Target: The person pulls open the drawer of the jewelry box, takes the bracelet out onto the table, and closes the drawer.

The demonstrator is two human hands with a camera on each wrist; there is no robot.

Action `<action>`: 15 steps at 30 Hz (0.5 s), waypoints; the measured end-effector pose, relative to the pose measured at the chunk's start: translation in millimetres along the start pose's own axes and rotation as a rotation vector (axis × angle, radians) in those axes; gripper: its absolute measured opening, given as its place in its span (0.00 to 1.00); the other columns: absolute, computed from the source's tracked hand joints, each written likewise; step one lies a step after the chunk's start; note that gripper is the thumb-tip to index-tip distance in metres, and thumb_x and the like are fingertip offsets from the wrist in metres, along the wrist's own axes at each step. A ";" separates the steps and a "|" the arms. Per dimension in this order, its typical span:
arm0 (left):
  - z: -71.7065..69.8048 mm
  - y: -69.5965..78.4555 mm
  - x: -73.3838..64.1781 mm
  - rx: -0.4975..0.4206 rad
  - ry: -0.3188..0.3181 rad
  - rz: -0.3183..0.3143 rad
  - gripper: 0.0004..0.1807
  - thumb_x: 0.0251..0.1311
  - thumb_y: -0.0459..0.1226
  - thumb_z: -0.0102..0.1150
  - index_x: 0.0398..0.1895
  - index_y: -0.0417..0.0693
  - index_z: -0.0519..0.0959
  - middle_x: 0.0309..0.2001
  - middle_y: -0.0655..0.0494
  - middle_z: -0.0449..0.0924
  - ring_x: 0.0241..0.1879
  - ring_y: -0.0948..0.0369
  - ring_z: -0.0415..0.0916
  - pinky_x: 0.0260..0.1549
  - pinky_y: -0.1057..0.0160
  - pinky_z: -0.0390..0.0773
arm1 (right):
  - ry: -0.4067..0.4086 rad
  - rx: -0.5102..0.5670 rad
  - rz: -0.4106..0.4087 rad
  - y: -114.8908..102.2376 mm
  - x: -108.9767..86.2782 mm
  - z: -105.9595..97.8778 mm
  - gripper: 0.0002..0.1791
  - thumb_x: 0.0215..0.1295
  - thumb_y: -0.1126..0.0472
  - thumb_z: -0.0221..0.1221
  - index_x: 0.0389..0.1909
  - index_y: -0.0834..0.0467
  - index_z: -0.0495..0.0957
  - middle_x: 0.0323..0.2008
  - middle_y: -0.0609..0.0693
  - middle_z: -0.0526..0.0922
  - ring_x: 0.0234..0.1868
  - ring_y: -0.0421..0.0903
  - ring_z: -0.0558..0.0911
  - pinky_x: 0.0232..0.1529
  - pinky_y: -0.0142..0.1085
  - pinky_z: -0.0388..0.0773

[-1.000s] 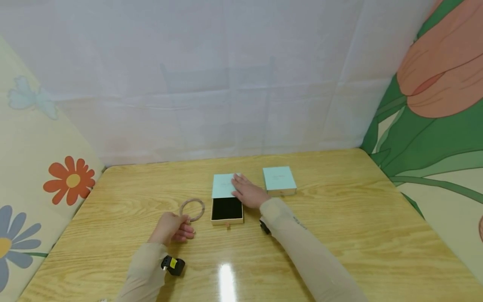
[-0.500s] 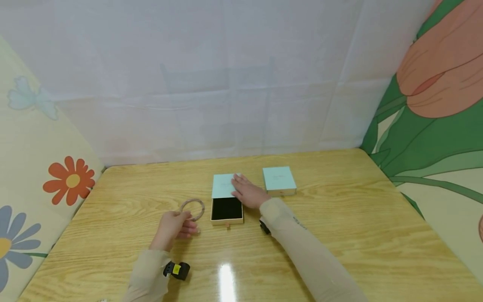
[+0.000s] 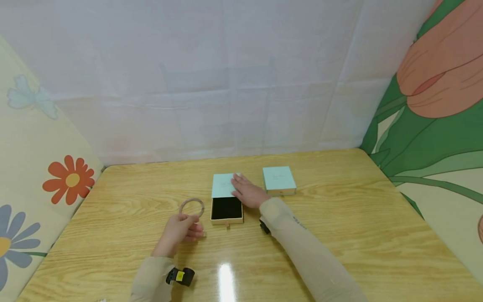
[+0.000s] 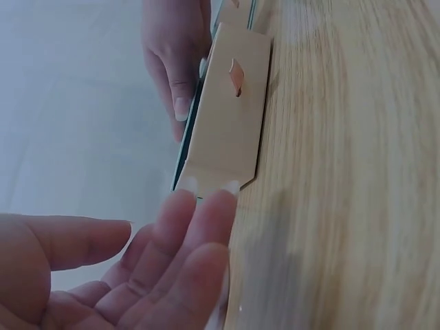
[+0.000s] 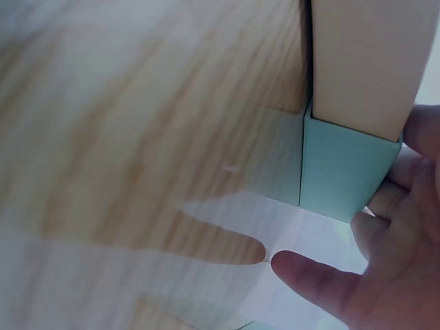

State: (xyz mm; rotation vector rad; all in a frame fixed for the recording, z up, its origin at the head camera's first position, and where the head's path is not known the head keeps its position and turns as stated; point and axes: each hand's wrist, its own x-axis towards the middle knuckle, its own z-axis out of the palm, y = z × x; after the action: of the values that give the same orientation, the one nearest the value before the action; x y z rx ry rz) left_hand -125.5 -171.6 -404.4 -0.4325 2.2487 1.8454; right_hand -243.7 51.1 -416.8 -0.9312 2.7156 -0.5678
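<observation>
A drawer-style jewelry box lies mid-table in the head view, its pale blue sleeve (image 3: 222, 186) at the back and its tan drawer (image 3: 227, 221) slid out toward me, showing a black lining (image 3: 226, 208). My right hand (image 3: 249, 192) rests on the sleeve's right side, fingers extended over its top; in the right wrist view the thumb (image 5: 309, 278) points down beside the box. Left of the drawer lies a thin pinkish bangle (image 3: 181, 206). My left hand (image 3: 180, 230) is at the bangle's near edge, overlapping it; in the left wrist view, thumb and fingers stand apart with nothing between them.
A second pale blue box (image 3: 279, 178), closed, stands to the right behind my right hand. The wood-grain table (image 3: 358, 235) reaches back to a white cloth backdrop (image 3: 241, 92). A small ribbon pull (image 4: 236, 75) sticks out from the drawer front.
My left hand has shifted a little to the right and toward me, along the bangle's near edge. The bangle, the boxes and my right hand stay in place.
</observation>
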 end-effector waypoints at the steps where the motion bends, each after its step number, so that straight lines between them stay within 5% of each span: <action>1: 0.4 0.0 -0.3 -0.001 -0.004 0.001 0.14 0.71 0.34 0.48 0.41 0.25 0.73 0.24 0.51 0.82 0.25 0.58 0.83 0.24 0.63 0.82 | 0.001 0.000 0.000 0.0 -0.2 0.0 0.30 0.79 0.55 0.42 0.73 0.67 0.52 0.75 0.59 0.47 0.76 0.55 0.43 0.73 0.43 0.43; 15: 4.0 -2.0 -4.3 0.034 -0.047 0.010 0.15 0.72 0.34 0.47 0.42 0.24 0.74 0.28 0.48 0.83 0.29 0.55 0.84 0.28 0.61 0.83 | -0.014 0.007 0.009 -0.5 -1.2 -1.2 0.30 0.79 0.55 0.41 0.74 0.66 0.51 0.76 0.58 0.46 0.76 0.54 0.42 0.73 0.43 0.43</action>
State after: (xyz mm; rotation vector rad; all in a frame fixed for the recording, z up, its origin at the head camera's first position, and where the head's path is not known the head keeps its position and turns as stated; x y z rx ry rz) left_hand -120.9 -167.7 -405.6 -0.3688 2.2519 1.7996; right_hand -242.9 51.7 -415.3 -0.9169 2.7025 -0.5659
